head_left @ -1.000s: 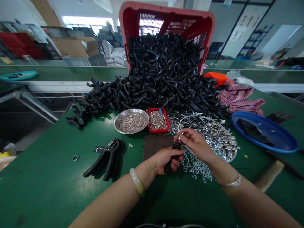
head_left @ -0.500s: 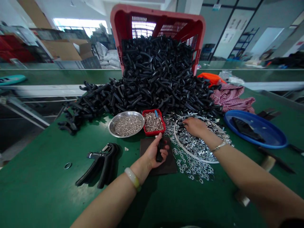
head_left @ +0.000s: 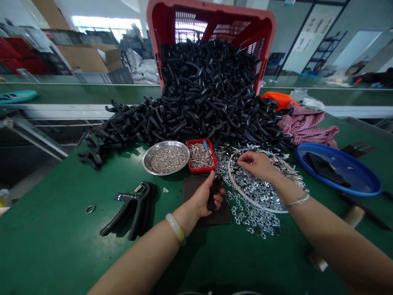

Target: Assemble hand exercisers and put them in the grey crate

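Observation:
My left hand (head_left: 204, 196) is shut on a black plastic grip handle (head_left: 214, 194), held upright above a dark brown mat (head_left: 192, 186). My right hand (head_left: 254, 164) reaches over a round white-rimmed tray (head_left: 254, 205) heaped with silver metal nuts and small tubes, its fingertips down among them. Whether those fingers pinch a part is hidden. Loose nuts (head_left: 254, 219) spill onto the green table (head_left: 55, 246) below the tray.
A tipped red crate (head_left: 211, 14) spills a large heap of black handles (head_left: 208, 86). A steel bowl (head_left: 166, 160) and a small red tray (head_left: 202, 171) hold silver parts. Assembled black hand grippers (head_left: 132, 209), a metal ring (head_left: 90, 209) and a blue plate (head_left: 337, 180) lie nearby.
Over the last second my right hand moved away from my left hand and out over the round tray. My left hand turned the black handle upright.

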A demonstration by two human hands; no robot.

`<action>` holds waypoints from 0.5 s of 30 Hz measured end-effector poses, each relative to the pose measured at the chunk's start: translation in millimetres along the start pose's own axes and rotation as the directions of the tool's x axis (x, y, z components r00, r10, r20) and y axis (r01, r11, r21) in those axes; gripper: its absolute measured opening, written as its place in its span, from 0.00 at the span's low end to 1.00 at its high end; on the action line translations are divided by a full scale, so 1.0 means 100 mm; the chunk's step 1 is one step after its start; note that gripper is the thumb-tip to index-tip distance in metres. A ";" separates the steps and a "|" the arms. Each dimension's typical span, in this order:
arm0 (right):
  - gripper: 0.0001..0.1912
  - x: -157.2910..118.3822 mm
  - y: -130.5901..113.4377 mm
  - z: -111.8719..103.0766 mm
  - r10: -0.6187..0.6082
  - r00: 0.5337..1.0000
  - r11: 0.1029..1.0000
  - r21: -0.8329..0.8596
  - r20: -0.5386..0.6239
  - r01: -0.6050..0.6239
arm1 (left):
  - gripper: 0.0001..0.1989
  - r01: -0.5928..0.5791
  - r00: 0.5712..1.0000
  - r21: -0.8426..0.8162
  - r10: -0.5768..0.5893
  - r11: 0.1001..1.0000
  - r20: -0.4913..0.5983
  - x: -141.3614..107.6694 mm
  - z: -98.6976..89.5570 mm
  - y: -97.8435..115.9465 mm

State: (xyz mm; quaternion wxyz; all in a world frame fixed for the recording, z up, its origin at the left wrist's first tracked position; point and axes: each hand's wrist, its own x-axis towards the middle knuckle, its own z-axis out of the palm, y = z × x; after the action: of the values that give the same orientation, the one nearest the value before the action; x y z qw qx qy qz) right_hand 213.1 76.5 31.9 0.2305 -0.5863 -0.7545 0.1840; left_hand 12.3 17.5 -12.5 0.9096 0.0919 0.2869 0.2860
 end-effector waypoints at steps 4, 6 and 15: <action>0.04 -0.29 -0.42 0.31 -0.202 0.979 0.943 0.266 -0.015 0.198 | 0.19 -0.005 1.000 -0.046 0.005 0.999 0.006 0.01 -0.03 -0.02; 0.04 -0.39 -0.52 0.41 -0.240 0.969 0.925 0.290 -0.061 0.247 | 0.17 -0.023 1.000 -0.043 0.022 0.999 -0.014 0.01 -0.04 -0.04; 0.05 -0.54 -0.51 0.49 -0.322 0.931 0.944 0.020 -0.174 0.330 | 0.19 -0.017 0.999 -0.091 0.013 0.996 -0.049 0.02 -0.01 -0.05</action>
State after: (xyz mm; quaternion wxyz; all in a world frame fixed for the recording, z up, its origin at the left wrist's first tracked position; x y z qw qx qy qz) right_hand 156.0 10.9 11.7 0.3350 -0.4607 -0.8143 0.1112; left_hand 15.5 14.1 -15.5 0.9035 0.0454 0.2947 0.3079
